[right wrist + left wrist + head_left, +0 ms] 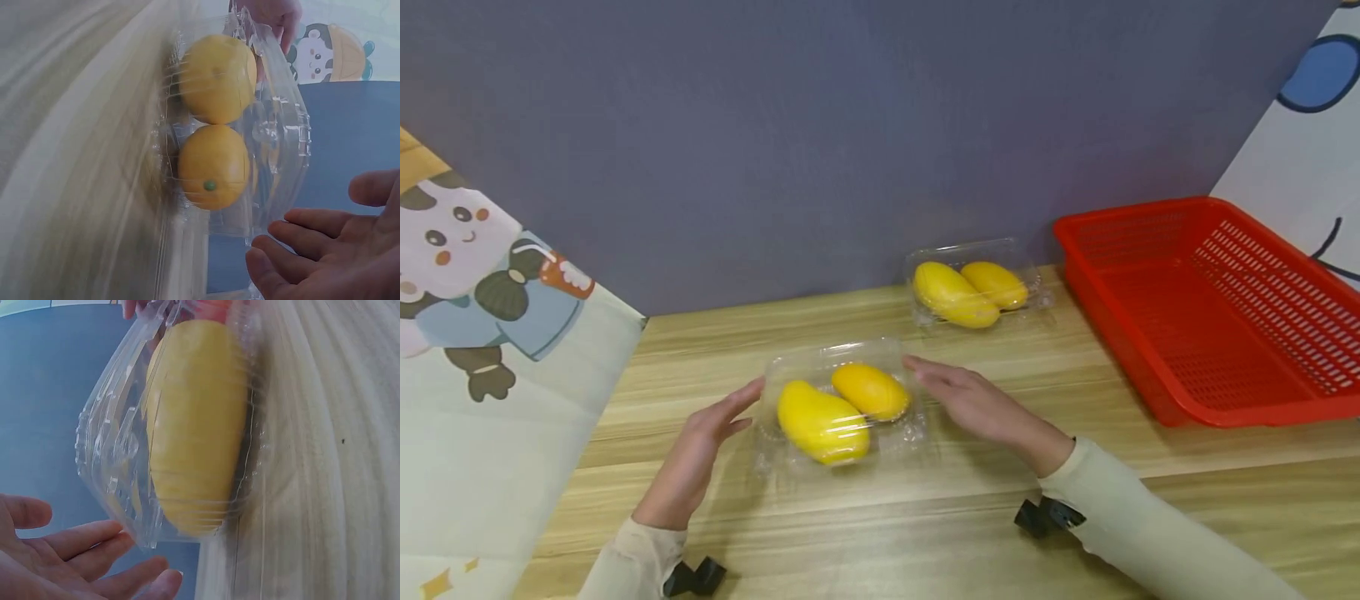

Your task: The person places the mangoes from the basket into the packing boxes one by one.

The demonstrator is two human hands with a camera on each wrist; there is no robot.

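Between my two hands sits a clear plastic clamshell box (pixel 842 354) with two yellow mangoes (pixel 823 423) inside, its lid down over them. My left hand (pixel 703 442) is at the box's left side, fingers fairly straight; in the left wrist view the fingertips (pixel 112 531) meet or nearly meet the box's corner. On the other side, my right hand (pixel 973 404) extends straight fingers along the right edge. The right wrist view shows those fingers (pixel 306 234) beside the clear wall; whether they touch it I cannot tell. Neither hand is curled round the box.
Farther back, against the grey-blue wall (pixel 820 150), stands a second clear box (pixel 962 250) holding two mangoes (pixel 955 296). A red perforated plastic basket (pixel 1120 333) stands at the right on the wood-grain table (pixel 865 542). A cartoon-printed panel (pixel 580 375) borders the left side.
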